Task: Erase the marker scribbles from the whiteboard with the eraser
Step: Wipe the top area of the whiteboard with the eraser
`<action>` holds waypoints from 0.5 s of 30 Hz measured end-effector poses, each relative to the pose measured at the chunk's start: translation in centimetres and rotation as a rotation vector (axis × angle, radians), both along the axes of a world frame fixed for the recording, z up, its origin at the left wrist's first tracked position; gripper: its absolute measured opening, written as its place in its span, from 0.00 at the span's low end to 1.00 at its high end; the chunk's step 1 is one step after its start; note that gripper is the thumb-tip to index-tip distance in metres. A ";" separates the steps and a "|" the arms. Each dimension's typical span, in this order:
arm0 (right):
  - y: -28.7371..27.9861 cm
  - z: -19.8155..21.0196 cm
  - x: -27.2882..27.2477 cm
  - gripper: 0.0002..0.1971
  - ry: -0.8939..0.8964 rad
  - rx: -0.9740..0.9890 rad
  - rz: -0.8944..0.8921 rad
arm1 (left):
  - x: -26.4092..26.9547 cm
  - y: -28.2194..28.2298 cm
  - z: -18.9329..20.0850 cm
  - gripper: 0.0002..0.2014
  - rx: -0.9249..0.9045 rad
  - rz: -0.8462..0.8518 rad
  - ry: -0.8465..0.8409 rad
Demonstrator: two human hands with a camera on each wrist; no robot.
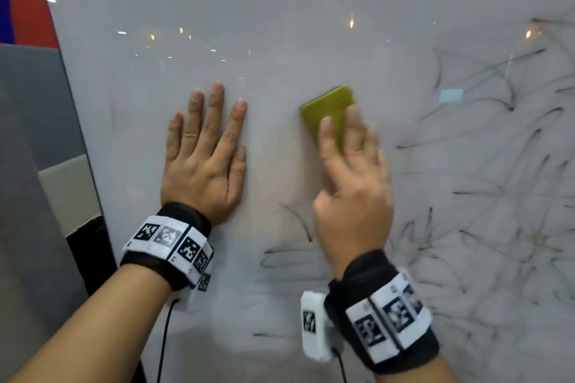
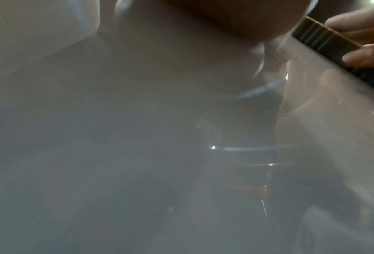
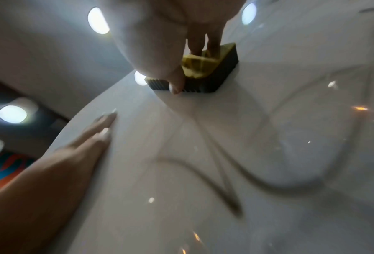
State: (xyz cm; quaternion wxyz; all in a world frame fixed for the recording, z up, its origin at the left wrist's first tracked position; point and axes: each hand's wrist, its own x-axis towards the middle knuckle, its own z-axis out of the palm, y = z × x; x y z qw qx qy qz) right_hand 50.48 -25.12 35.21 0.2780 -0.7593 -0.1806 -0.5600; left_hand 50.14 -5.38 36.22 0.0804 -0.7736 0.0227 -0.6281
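The whiteboard [image 1: 280, 25] looks glossy and smooth, mirroring lights; the eraser [image 3: 214, 75] has a ribbed dark pad.

Both forearms bare. Black wristbands [image 1: 183, 221] carried white blocks with black square-code markers [image 1: 169, 241]. White camera module [image 1: 312, 325], thin black cables [image 1: 163, 339].

Layout: both hands on whiteboard [image 1: 280, 25], eraser to the right.
Left hand [image 1: 203, 162] lies flat on the board, left of the eraser [image 1: 326, 112]; right hand [image 1: 351, 183] grips the eraser, which touches the board; scribbles [image 1: 497, 196] lie right of and below the eraser.
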 end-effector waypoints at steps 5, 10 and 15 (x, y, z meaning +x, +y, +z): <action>1.3 1.3 -0.3 0.39 -0.001 0.142 -0.040 | 0.0 -0.2 -0.1 0.27 -0.014 0.014 0.004; 4.8 -4.9 -2.7 0.40 0.013 -0.143 0.042 | -0.5 0.0 -0.2 0.29 -0.005 -0.007 0.033; 1.7 -3.5 -1.0 0.40 -0.044 -0.099 0.025 | -0.4 0.0 -0.6 0.28 -0.014 -0.009 0.014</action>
